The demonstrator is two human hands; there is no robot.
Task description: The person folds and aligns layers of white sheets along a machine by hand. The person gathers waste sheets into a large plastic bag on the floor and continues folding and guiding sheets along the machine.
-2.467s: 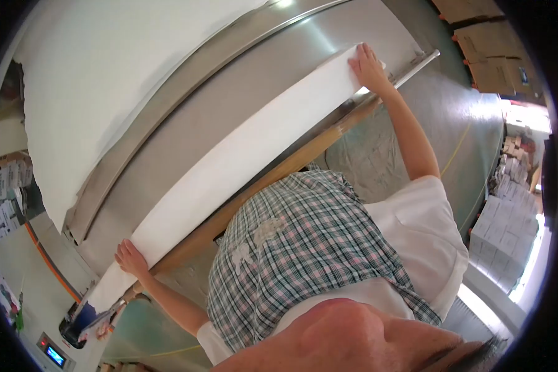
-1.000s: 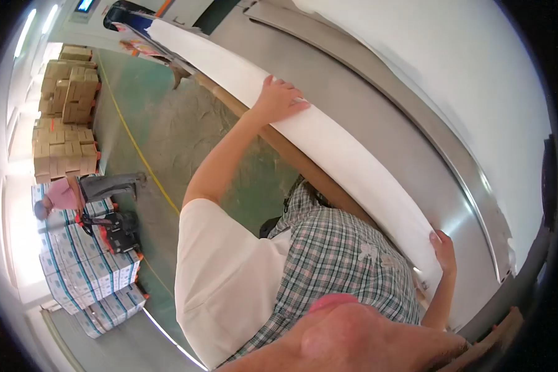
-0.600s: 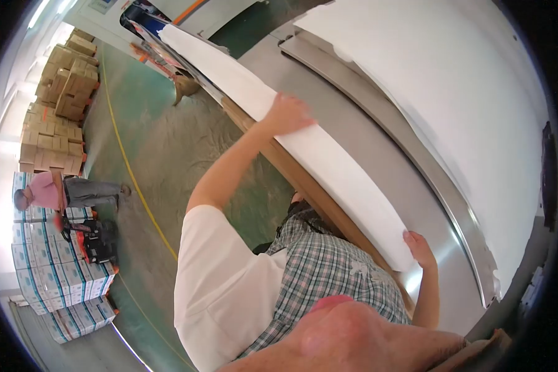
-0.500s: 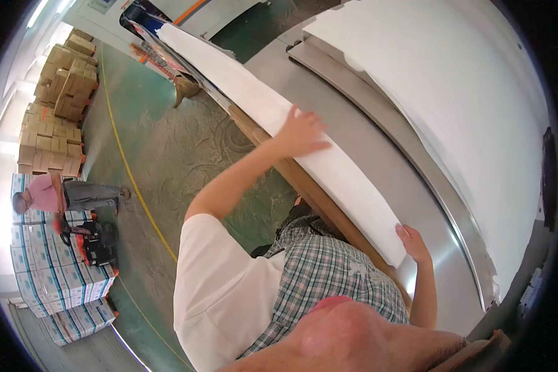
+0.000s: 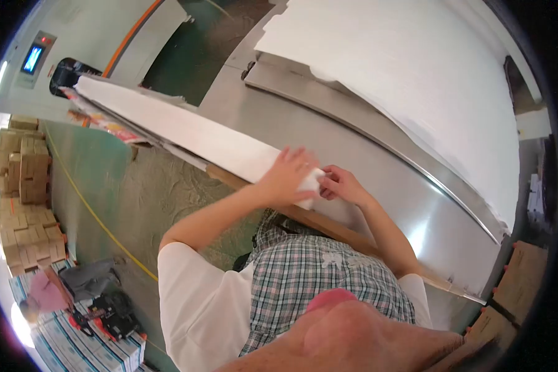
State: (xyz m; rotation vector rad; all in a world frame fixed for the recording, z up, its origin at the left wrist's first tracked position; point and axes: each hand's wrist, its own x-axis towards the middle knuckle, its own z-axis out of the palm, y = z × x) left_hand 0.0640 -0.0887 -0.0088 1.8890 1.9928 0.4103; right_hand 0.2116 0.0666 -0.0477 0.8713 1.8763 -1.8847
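Note:
A long, narrow strip of white paper-like material (image 5: 220,144) runs along the near edge of the metal table (image 5: 378,167), from the upper left towards my chest. My left hand (image 5: 288,177) lies across it close to its near end, fingers spread and slightly blurred. At that end is my right hand (image 5: 341,185), its fingers curled and pinching at the white corner. Part of the end is hidden under my left hand. Beyond the strip, a broad white sheet (image 5: 409,68) hangs over a metal bar (image 5: 378,115).
A brown edge board (image 5: 338,230) borders the table by my apron. Cardboard boxes are stacked at far left (image 5: 34,167) and right (image 5: 521,282). A person in pink (image 5: 46,291) is beside a pallet truck (image 5: 111,316). A machine with a lit screen (image 5: 34,59) stands upper left.
My right hand has moved left, close to my left hand, and its fingers have curled. The strip's near end now lies further left. The whole view has turned.

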